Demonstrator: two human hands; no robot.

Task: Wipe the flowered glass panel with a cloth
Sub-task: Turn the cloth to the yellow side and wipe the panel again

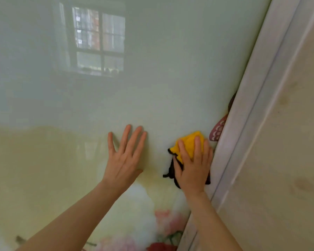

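The glass panel (152, 91) fills most of the view, pale green above and cream below, with pink and white flowers printed along its bottom. My left hand (124, 160) lies flat on the glass with its fingers spread and holds nothing. My right hand (193, 165) presses a yellow cloth with a black edge (188, 143) against the panel, close to its right edge. The hand covers most of the cloth.
A whitish frame (246, 124) runs diagonally along the panel's right side, with a cream wall (288, 142) beyond it. A dark red butterfly print (217, 131) shows on the glass by the frame. The upper glass reflects a window (100, 38).
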